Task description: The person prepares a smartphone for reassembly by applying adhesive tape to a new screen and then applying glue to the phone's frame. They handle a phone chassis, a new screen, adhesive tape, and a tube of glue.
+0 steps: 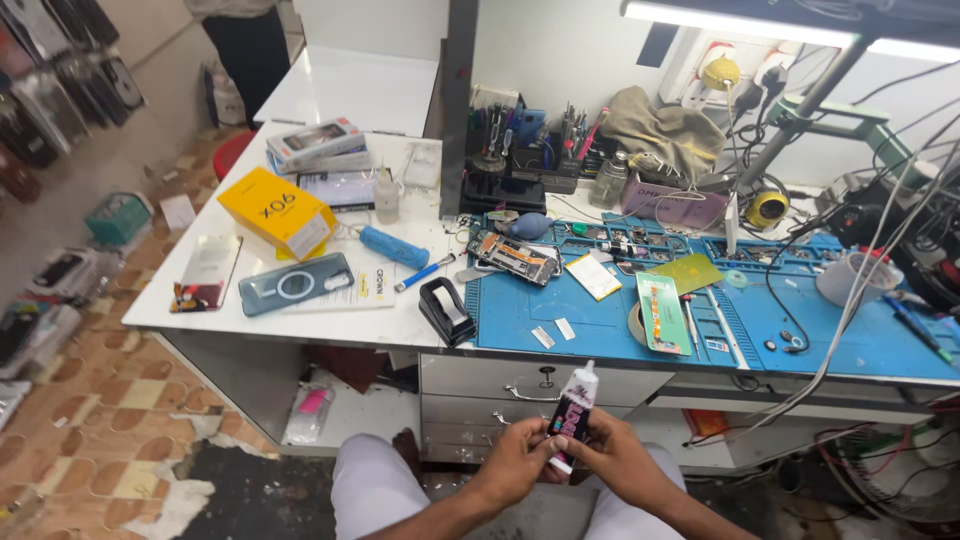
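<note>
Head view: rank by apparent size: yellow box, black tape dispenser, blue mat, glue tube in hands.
1. blue mat, by far the largest.
2. yellow box.
3. and 4. unsure: black tape dispenser and glue tube look about alike, and the tube, held by the left hand and right hand, is nearer the camera.

Left hand [515, 465], right hand [612, 462] together, fingers curled.

Your hands [565, 462] hold a glossy plastic tube [572, 413]. The desk [390, 325] looks smooth, glossy white; its blue mat [600, 335] looks matt, rubbery. The drawer handles [527, 395] are shiny metal.
</note>
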